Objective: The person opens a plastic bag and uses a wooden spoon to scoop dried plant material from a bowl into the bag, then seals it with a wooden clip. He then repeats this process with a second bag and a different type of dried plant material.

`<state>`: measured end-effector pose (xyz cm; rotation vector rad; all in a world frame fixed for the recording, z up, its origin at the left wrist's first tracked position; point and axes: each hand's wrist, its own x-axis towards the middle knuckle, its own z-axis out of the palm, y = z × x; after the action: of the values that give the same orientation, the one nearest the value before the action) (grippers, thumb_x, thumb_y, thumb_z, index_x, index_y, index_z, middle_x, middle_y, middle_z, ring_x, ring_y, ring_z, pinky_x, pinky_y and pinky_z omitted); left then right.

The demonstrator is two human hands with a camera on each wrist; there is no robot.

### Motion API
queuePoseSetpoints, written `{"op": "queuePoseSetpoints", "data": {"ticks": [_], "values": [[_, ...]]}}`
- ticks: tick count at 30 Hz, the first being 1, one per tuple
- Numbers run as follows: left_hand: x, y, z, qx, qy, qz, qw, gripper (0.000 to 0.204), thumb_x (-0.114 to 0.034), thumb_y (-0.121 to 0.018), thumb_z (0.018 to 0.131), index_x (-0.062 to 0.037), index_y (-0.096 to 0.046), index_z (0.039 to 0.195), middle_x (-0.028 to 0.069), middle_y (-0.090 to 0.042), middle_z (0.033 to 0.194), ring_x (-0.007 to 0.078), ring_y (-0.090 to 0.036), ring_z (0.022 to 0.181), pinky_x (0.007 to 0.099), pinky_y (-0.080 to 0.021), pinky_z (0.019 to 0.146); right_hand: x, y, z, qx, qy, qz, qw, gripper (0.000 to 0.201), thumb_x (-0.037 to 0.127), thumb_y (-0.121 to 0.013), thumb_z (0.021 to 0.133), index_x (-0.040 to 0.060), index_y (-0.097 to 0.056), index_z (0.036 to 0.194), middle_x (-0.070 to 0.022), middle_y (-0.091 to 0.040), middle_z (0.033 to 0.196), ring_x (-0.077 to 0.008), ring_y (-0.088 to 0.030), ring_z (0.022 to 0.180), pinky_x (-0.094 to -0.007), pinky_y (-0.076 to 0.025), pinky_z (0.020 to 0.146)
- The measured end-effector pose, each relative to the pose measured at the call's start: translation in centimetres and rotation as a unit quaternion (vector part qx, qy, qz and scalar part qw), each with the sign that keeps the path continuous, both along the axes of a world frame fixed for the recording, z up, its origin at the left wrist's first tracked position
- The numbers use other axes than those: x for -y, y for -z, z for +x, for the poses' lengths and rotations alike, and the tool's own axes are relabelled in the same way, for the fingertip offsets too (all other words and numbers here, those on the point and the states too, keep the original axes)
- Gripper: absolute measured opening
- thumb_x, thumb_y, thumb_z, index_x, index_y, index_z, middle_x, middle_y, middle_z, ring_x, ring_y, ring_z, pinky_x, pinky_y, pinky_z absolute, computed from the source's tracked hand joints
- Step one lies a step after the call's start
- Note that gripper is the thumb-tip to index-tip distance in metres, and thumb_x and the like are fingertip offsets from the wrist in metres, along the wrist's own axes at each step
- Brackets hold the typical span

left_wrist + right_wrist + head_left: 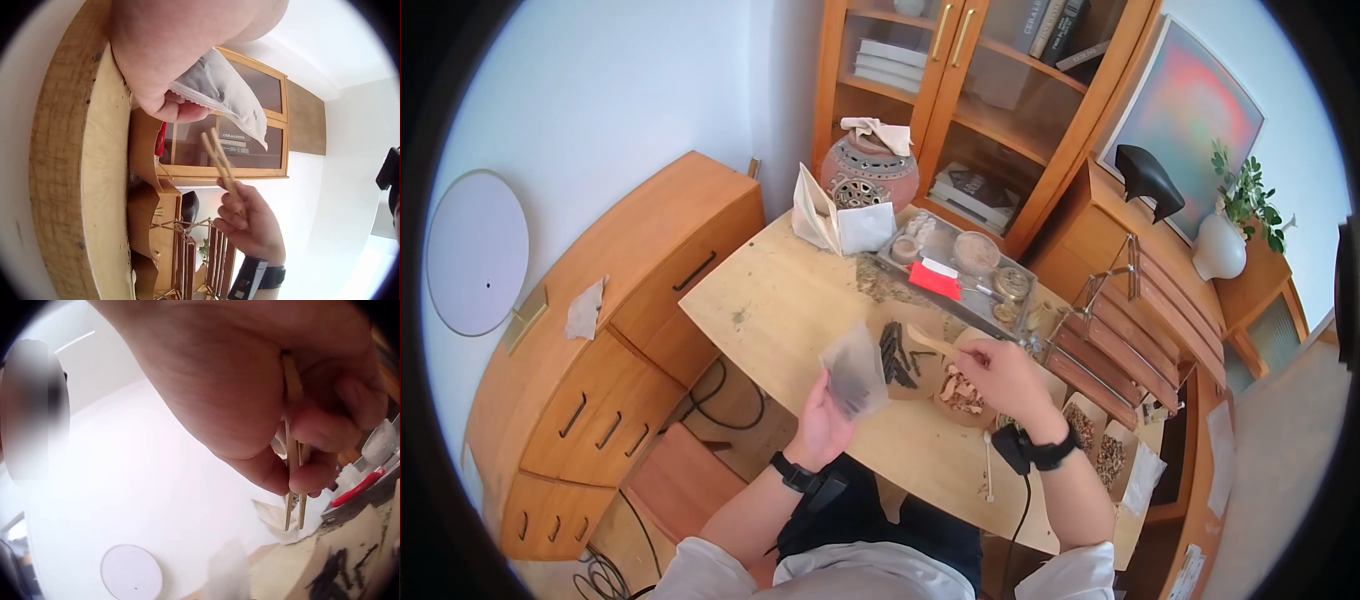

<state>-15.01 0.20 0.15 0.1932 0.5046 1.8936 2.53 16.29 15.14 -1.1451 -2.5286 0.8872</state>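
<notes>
My left hand [824, 422] holds a translucent pouch [855, 368] near the table's front edge, with dark pieces showing through its lower part. In the left wrist view the fingers grip the pouch [228, 94] along its ribbed edge. Wooden tweezers [930, 342] are pinched in my right hand [1007, 378], their two tips pointing toward the pouch. Seen from the right wrist, the tweezers' tips [294, 519] stand slightly apart with nothing between them. Below lie dark twig-like pieces [895, 355] in a paper tray, beside a bowl of brown chips [962, 392].
A grey tray [1025, 318] with jars and a red packet [935, 280] sits at the back. Behind it stand a patterned pot [870, 175] and a white paper bag [818, 215]. A slatted wooden rack [1115, 355] and trays of dried bits [1111, 460] occupy the right.
</notes>
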Motion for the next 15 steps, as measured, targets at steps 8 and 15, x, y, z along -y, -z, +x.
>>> {"op": "queuePoseSetpoints", "data": {"ticks": [8, 15], "values": [[0.2, 0.2, -0.1, 0.010, 0.016, 0.004, 1.000, 0.051, -0.037, -0.032, 0.107, -0.0115, -0.034, 0.151, 0.0052, -0.045, 0.149, 0.0227, -0.041, 0.137, 0.0417, -0.031, 0.114, -0.9, 6.1, -1.8, 0.109, -0.034, 0.135, 0.984, 0.025, 0.028, -0.058, 0.088, 0.0092, -0.074, 0.086, -0.0140, -0.071, 0.081, -0.0315, -0.070, 0.081, -0.0429, -0.055, 0.072], [0.1, -0.1, 0.0, 0.009, 0.018, 0.006, 1.000, 0.051, -0.038, -0.033, 0.107, -0.0118, -0.036, 0.150, 0.0042, -0.046, 0.148, 0.0223, -0.041, 0.137, 0.0415, -0.031, 0.114, -0.3, 6.9, -2.5, 0.191, -0.043, 0.209, 0.958, 0.021, 0.026, -0.059, 0.087, 0.0130, -0.075, 0.090, -0.0141, -0.071, 0.082, -0.0339, -0.068, 0.080, -0.0448, -0.055, 0.072]]}}
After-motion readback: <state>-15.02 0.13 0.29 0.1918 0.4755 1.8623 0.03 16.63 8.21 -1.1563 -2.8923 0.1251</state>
